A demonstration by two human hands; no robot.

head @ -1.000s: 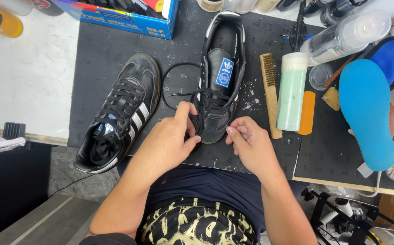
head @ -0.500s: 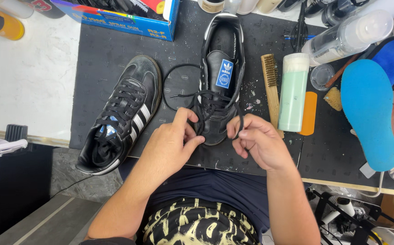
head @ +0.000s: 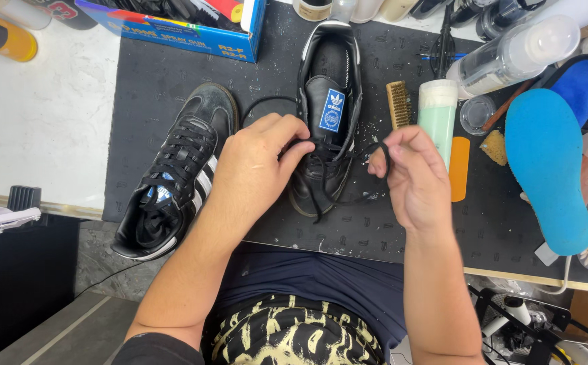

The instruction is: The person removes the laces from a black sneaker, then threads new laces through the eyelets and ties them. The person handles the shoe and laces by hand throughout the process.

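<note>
A black sneaker (head: 327, 88) with a blue tongue label lies on the dark mat, toe toward me. My left hand (head: 256, 169) rests on its lace area and pinches the black lace (head: 321, 192) near the eyelets. To the right, my right hand (head: 412, 169) is raised a little off the mat, with a loop of the same lace pinched between thumb and fingers. A loose stretch of lace curves on the mat left of the shoe. The second black sneaker (head: 175, 169), with white stripes and fully laced, lies at an angle to the left.
A wooden brush (head: 398, 103), a pale green bottle (head: 435, 111) and an orange tool lie right of the shoe. A blue insole (head: 549, 169) sits further right among clear bottles. A blue box (head: 179, 27) stands at the back; a yellow can (head: 0, 34) at far left.
Both hands have moved up the shoe, away from me. My right hand took up a loop of lace and lifted it to the right; my left hand shifted from the toe to the eyelets.
</note>
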